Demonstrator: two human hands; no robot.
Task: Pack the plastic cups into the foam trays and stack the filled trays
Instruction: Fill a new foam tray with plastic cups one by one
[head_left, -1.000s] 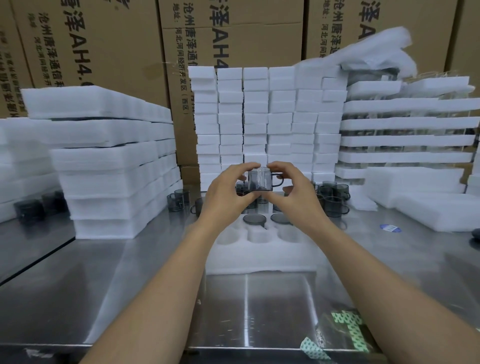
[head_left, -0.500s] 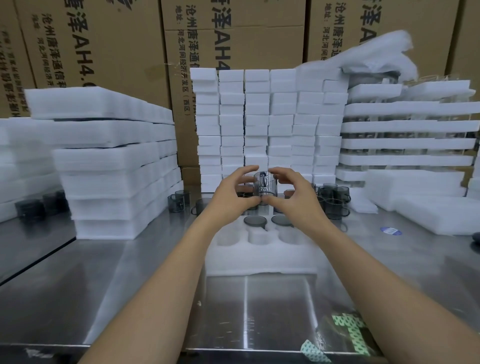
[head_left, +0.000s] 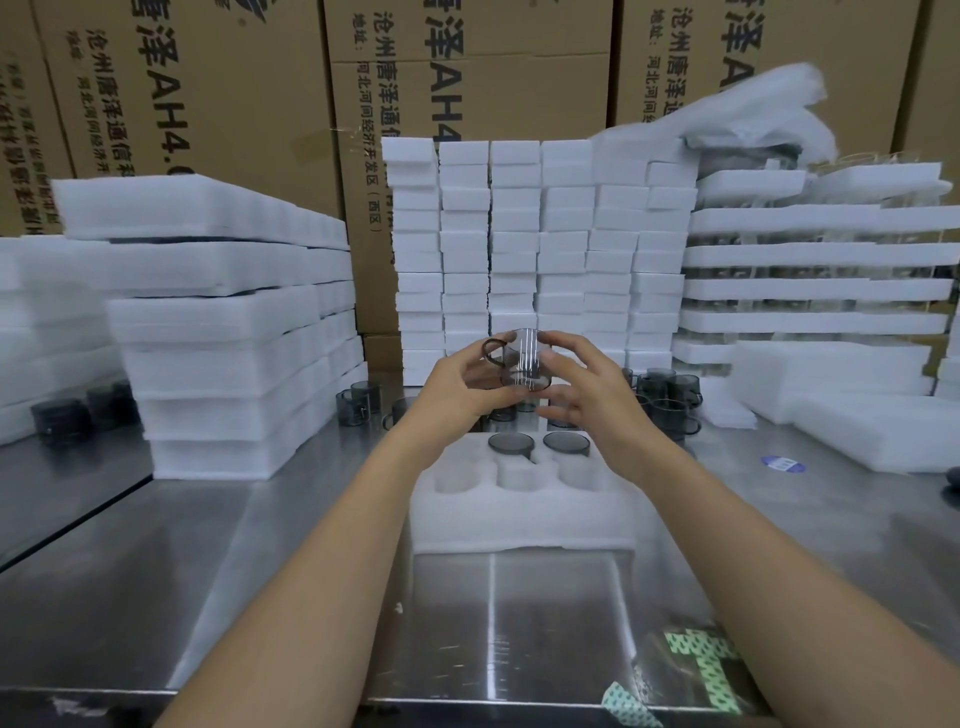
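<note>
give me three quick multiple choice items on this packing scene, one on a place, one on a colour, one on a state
1. The two cups in the foam tray sit in: A the far row; B the near row; C opposite corners.
2. The held cup is: A red; B opaque white; C see-through smoky grey.
3. The near-row wells are: A filled; B empty; C covered by foam.
Answers: 1 A, both lie at the tray's far edge; 2 C, white foam shows through it; 3 B, they show bare foam.
</note>
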